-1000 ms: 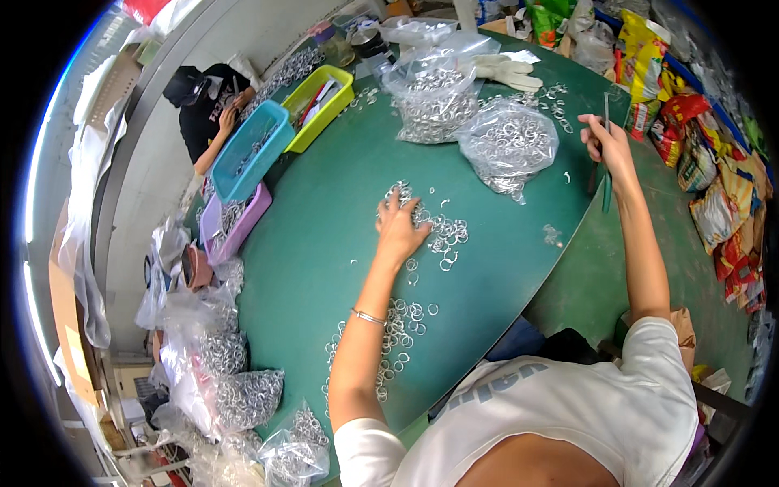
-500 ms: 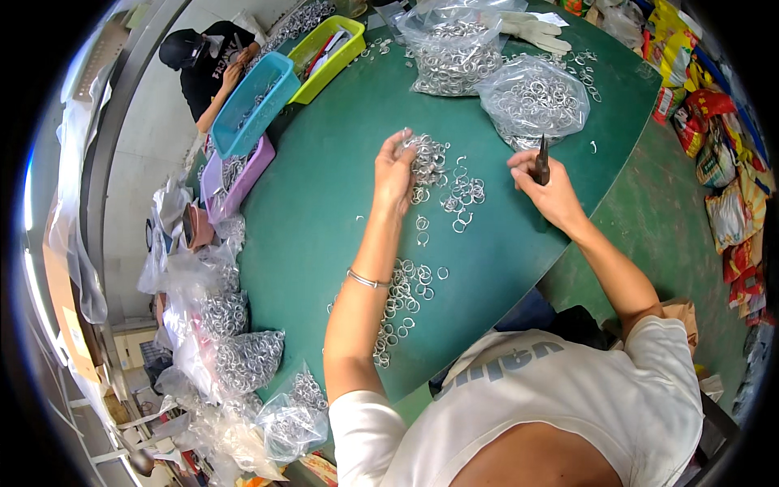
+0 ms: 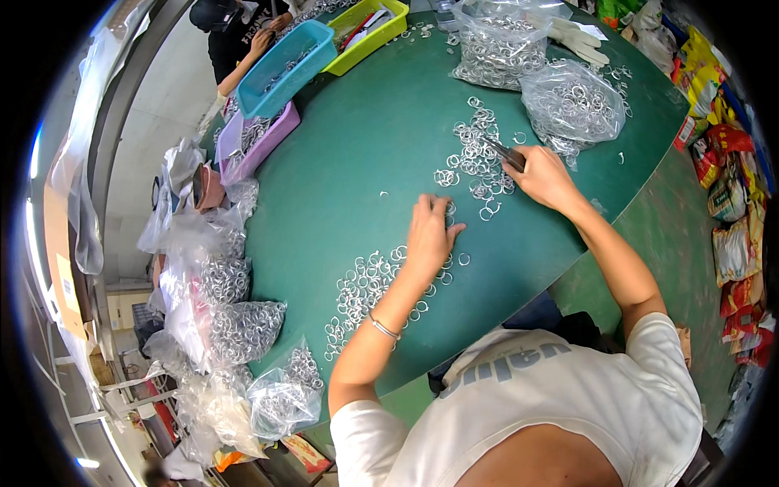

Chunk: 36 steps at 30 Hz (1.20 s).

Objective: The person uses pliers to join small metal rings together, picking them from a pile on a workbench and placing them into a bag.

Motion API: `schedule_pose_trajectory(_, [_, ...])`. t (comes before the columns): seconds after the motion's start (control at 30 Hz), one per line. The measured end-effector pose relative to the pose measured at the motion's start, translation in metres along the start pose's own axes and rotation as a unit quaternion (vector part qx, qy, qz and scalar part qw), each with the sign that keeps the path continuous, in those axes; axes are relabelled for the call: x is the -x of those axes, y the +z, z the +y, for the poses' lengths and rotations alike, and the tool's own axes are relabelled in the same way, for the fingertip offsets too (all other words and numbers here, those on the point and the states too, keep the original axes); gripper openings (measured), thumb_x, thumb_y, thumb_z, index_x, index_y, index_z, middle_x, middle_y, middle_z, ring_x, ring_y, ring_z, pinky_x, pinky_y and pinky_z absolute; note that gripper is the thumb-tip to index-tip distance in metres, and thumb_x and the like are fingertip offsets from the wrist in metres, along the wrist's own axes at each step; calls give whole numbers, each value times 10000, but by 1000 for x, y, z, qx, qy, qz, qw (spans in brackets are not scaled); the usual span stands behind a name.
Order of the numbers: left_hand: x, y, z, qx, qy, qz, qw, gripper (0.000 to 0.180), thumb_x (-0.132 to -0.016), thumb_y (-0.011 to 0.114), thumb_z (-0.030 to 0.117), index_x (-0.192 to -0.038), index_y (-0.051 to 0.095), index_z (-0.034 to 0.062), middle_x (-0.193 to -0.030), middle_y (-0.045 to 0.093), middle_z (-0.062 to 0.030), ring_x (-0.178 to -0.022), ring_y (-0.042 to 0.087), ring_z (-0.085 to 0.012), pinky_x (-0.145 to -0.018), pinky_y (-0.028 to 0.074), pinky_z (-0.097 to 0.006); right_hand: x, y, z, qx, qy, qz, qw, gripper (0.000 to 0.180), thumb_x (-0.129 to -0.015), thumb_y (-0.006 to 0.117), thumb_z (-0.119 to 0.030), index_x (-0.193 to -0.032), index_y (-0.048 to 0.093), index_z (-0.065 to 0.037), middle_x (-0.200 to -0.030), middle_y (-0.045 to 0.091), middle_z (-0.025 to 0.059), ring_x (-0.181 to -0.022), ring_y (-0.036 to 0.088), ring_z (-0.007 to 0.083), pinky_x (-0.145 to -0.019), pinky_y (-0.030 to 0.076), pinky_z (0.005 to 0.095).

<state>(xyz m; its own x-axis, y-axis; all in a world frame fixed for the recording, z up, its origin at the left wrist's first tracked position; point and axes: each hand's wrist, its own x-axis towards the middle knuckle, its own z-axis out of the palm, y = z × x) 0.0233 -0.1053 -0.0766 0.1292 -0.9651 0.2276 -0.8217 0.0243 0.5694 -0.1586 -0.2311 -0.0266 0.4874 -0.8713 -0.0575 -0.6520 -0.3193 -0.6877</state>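
Note:
My right hand [image 3: 542,174] is closed around dark pliers [image 3: 511,156], whose narrow tip points left over a loose pile of silvery metal rings [image 3: 479,134]. Nearer to me, my left hand [image 3: 430,234] rests low over the green table with its thumb apart from the fingers. One or two rings lie at its fingertips, and I see no ring clearly gripped. Beside and under my left forearm spreads a second scatter of rings [image 3: 363,286]. Whether the plier tip touches a ring is too small to tell.
Clear bags of rings [image 3: 574,104] stand at the far right, beside a pale glove [image 3: 578,40]. Blue [image 3: 286,77], yellow-green [image 3: 369,42] and purple bins [image 3: 260,150] are at the far left, near another person [image 3: 235,40]. More filled bags [image 3: 247,331] line the left edge.
My left hand has left the far pile and come nearer to me. My right hand has brought the pliers over that pile, turning them from upright to leftward. The pile lies more spread out.

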Motion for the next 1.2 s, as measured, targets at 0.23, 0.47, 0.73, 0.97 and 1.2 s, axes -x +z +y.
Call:
schedule_pose_trajectory(0.23, [36,-5,-4,-33,-9,81,996,156,-768,572,10,-918,557,-25,-911,528,-182,-859,523,-336,-753,439,-379,-29,36,-19,61,-74,-46,994,217,-724,673,-211,-877,628,-64,-796,634,138,-800,599,308,-704,454,405])
schedule_pose_trajectory(0.47, [53,-27,-24,169,-227,165,945,278,-804,431,-91,-1049,541,-21,-849,604,-140,-730,614,-159,-621,468,-255,-36,70,-33,165,-149,-60,973,263,-697,698,-213,-884,608,-51,-876,597,107,-813,579,296,-690,451,402])
schedule_pose_trajectory(0.73, [58,-46,-38,241,-234,163,928,447,-699,360,-188,-1075,530,-17,-978,590,-142,-721,624,-156,-591,471,-236,-33,56,-47,-144,-52,-214,965,195,-797,601,-192,-776,595,2,-687,612,100,-681,573,208,-588,429,358])
schedule_pose_trajectory(0.97, [79,-61,-10,-265,-118,147,946,373,-723,465,-115,-1059,551,24,-1010,581,-134,-888,590,-238,-738,461,-310,-9,58,-68,-273,-4,-324,906,129,-795,596,-117,-831,587,7,-720,624,64,-572,494,71,-506,360,211])
schedule_pose_trajectory(1.2, [68,-48,24,369,-197,88,904,285,-809,582,23,-1085,532,-32,-994,602,-104,-853,595,-160,-731,466,-237,15,79,-68,-236,-105,-322,911,65,-790,580,-39,-802,560,21,-658,580,49,-620,571,100,-586,441,256])
